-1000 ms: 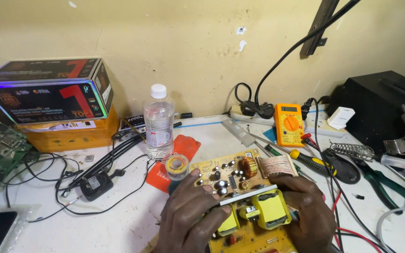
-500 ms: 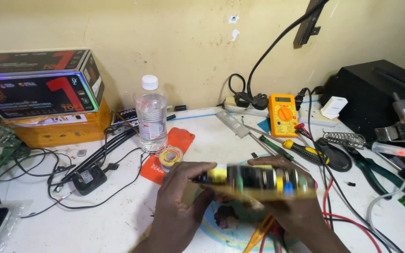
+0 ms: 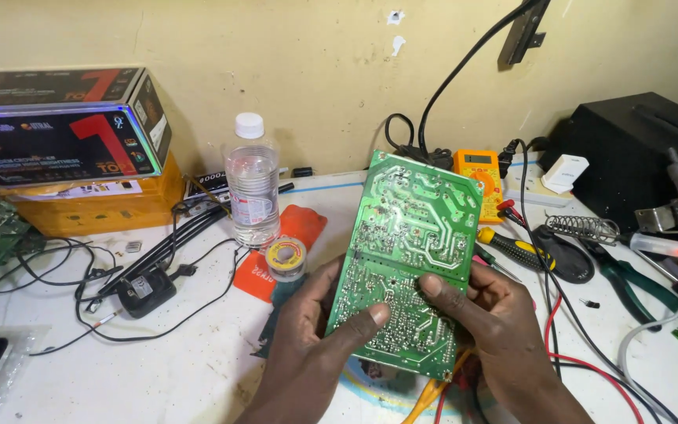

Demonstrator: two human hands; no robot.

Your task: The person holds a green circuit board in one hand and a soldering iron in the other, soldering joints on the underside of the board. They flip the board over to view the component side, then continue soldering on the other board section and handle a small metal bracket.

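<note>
Thumbs of both hands press the green solder side of a board; the left hand and right hand each have a closed grip on its lower edges, tilted above the desk. Behind sit a solder reel, bottle and, possibly, a multimeter.

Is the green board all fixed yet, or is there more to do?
Not finished, it seems. Done: the circuit board is turned solder side up. In hand: the left hand and right hand hold it up for a look. Left: the solder roll and screwdriver lie untouched on the table.
</note>
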